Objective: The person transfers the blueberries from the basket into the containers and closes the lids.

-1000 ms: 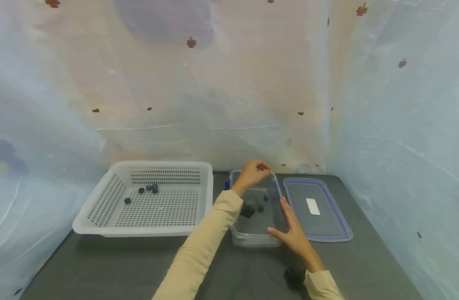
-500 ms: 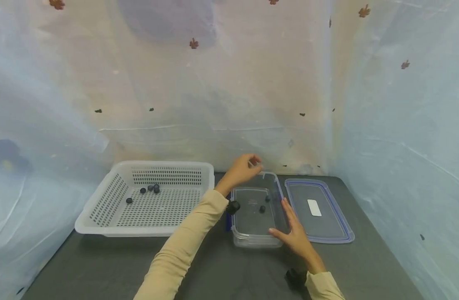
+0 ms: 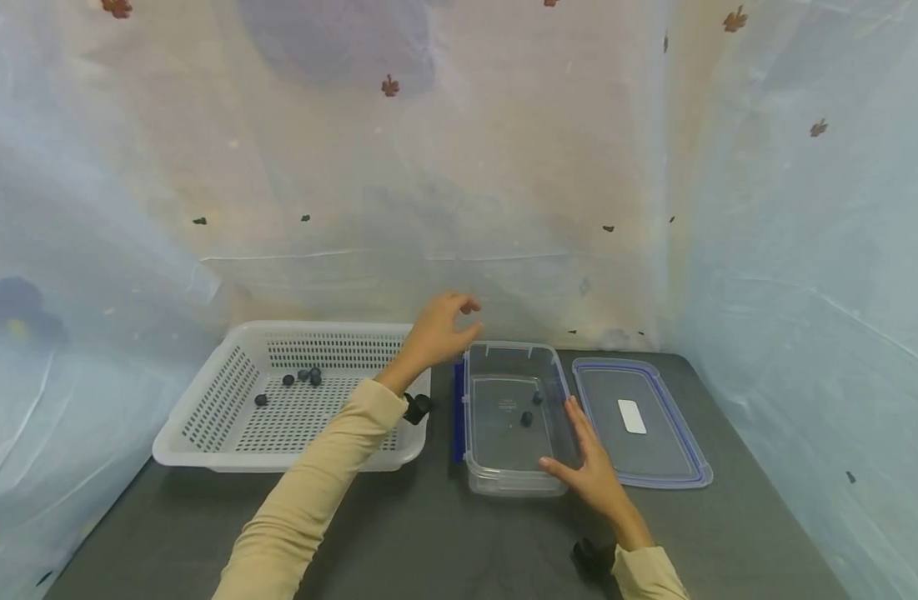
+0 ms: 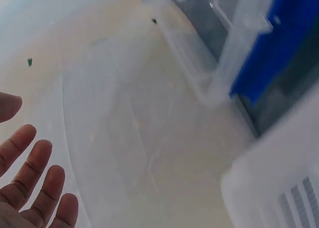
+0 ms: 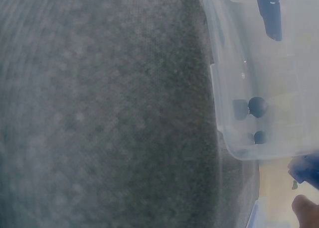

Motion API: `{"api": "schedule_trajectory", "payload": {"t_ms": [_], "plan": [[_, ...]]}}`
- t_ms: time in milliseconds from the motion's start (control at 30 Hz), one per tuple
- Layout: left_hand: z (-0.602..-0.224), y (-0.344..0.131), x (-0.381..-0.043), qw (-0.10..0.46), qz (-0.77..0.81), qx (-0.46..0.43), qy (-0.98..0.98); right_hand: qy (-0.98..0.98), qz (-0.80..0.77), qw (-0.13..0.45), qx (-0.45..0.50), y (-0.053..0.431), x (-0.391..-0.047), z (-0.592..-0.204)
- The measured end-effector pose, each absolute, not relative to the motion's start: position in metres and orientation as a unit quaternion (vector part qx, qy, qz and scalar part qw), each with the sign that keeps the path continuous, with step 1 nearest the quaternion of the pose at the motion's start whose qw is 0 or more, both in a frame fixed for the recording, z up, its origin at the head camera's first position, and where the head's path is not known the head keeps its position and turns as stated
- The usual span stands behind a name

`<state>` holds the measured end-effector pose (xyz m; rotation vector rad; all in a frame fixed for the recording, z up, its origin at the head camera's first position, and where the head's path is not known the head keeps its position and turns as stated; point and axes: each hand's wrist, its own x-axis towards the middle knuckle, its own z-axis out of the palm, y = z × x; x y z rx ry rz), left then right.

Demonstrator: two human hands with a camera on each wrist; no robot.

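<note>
Left hand (image 3: pixel 438 330): shifted left, near white rectangular plastic basket (image 3: pixel 226 461); fingers relaxed, empty.
Right hand (image 3: pixel 595 477): we see straight fingers touching clear rectangular plastic box (image 3: pixel 496 482), ungripped.

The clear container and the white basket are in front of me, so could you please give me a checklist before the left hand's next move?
1. Left hand free: ok, fingers spread, holding nothing.
2. Clear container uncovered: ok, the lid lies to its right.
3. Blueberries inside the container: ok, two visible.
4. White basket emptied: not ok, several blueberries lie inside.
5. Container held firmly: cannot tell; the right hand is at its right side, pressure unclear.
</note>
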<state>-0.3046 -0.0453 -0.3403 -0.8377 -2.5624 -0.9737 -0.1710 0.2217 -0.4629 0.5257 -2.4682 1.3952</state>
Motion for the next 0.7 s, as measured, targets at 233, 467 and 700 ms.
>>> {"api": "schedule_trajectory", "payload": {"t_ms": [233,467,700], "plan": [[-0.339,-0.089,-0.305,0.152,-0.331,-0.267,-0.892,-0.846,0.483,0.132,0.183,0.22,-0.171,-0.464],[-0.343,-0.137,-0.306,0.182,-0.346,-0.253,-0.885,-0.846,0.486,0.129,0.18,0.222,-0.171,-0.464],[-0.352,-0.18,-0.303,0.183,-0.359,-0.208,-0.891,-0.845,0.489,0.125,0.177,0.224,-0.171,-0.466]]}}
